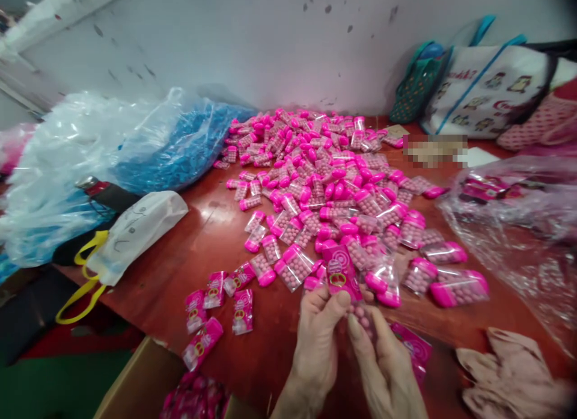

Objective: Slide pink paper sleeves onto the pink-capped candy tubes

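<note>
My left hand pinches a pink printed sleeve between thumb and fingers. Close beside it, my right hand grips a small clear container of pink beads, which sits just below the sleeve; the fingers hide part of both. Beyond my hands spreads a large pile of clear bead containers with bright pink caps. Several printed sleeves lie on the red table left of my hands, and another sleeve lies partly behind my right hand.
An open cardboard box with pink packets stands at the lower left. Plastic bags with blue contents and a white pouch lie left. At right are bags, clear plastic wrap and a beige cloth.
</note>
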{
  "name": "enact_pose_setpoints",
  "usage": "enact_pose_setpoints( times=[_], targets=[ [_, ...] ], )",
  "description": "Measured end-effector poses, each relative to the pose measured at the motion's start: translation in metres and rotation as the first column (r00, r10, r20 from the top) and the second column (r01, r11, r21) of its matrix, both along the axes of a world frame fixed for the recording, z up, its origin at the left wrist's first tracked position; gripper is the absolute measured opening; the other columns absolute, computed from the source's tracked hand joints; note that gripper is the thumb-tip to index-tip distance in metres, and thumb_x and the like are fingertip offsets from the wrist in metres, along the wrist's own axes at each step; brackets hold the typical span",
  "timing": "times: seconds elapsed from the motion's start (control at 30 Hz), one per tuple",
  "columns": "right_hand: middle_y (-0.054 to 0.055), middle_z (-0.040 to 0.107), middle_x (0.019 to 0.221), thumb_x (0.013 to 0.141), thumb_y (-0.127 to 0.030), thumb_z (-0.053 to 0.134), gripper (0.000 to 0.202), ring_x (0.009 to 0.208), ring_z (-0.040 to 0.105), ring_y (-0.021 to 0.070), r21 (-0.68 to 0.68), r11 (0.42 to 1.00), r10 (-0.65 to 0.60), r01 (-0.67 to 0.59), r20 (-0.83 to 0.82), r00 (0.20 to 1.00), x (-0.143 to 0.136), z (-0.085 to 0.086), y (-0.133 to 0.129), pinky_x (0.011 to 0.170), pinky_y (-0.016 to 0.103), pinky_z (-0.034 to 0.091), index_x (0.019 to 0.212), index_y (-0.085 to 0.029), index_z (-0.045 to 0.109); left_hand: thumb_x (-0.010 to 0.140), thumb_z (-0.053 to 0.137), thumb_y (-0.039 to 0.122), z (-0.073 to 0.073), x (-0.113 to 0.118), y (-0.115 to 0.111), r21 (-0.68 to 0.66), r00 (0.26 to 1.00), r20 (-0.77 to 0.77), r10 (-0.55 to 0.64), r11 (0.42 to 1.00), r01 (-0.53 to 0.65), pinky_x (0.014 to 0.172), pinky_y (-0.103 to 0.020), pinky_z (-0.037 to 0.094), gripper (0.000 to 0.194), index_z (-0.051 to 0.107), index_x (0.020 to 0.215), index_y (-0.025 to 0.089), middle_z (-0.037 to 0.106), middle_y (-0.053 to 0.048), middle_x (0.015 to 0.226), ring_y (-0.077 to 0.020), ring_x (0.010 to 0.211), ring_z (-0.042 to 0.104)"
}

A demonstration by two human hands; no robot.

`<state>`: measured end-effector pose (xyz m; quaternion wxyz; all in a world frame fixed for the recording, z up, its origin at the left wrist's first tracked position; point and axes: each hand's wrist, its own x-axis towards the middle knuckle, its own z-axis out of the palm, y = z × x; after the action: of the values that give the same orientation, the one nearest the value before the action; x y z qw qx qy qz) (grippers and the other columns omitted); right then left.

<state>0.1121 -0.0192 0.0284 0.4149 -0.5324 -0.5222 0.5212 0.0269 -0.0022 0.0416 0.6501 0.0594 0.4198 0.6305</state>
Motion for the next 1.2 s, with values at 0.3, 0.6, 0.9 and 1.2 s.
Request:
enact_pose_setpoints(
  times=[0.3, 0.6, 0.9, 1.2],
  targets=[
    [0.0, 0.058, 0.063, 0.09, -0.042, 0.039, 0.028, 0.054, 0.054, 0.0143, 0.04, 0.993, -0.114, 0.11, 0.099, 0.989, -0.01, -0.005, 0.003, 0.048, 0.021, 0.041, 0.087, -0.02, 0.055, 0.068, 0.072, 0.023, -0.007, -0.005, 0.009, -0.055, 0.997, 0.071, 0.03, 0.998, -0.026, 0.066, -0.026, 0.05, 0.013, 0.064, 0.066, 0.013, 0.066, -0.002, 0.062, -0.0154, 0.066, 0.063],
    [0.006, 0.068, 0.074, 0.088, -0.045, 0.04, 0.035, 0.066, 0.064, 0.0185, 0.042, 0.978, -0.207, 0.203, 0.181, 0.961, -0.009, -0.012, 0.01, 0.058, 0.025, 0.05, 0.102, -0.017, 0.057, 0.062, 0.076, 0.022, -0.015, 0.012, 0.005, -0.093, 0.999, 0.011, 0.034, 0.995, -0.033, 0.06, -0.024, 0.051, 0.012, 0.067, 0.064, 0.015, 0.065, -0.001, 0.058, -0.0132, 0.058, 0.063],
    [0.005, 0.068, 0.099, 0.08, -0.049, 0.055, 0.047, 0.094, 0.063, 0.0209, -0.217, 0.974, -0.027, 0.058, 0.142, 0.989, 0.002, -0.038, -0.002, 0.069, 0.024, 0.052, 0.12, -0.024, 0.055, 0.057, 0.079, 0.024, -0.021, -0.011, 0.017, -0.115, 0.995, -0.037, 0.087, 0.989, -0.091, 0.048, -0.017, 0.047, 0.02, 0.065, 0.066, 0.013, 0.063, 0.001, 0.056, -0.009, 0.049, 0.057],
    [-0.002, 0.052, 0.051, 0.087, -0.048, 0.046, 0.037, 0.049, 0.051, 0.012, -0.173, 0.965, 0.2, -0.2, -0.017, 0.98, 0.008, -0.03, 0.008, 0.042, 0.019, 0.036, 0.077, -0.018, 0.065, 0.06, 0.076, 0.039, -0.017, 0.0, 0.003, -0.233, 0.989, -0.059, -0.136, 0.965, 0.118, 0.029, -0.012, 0.026, 0.032, 0.058, 0.06, 0.013, 0.048, 0.006, 0.039, -0.001, 0.028, 0.031]
  ],
)
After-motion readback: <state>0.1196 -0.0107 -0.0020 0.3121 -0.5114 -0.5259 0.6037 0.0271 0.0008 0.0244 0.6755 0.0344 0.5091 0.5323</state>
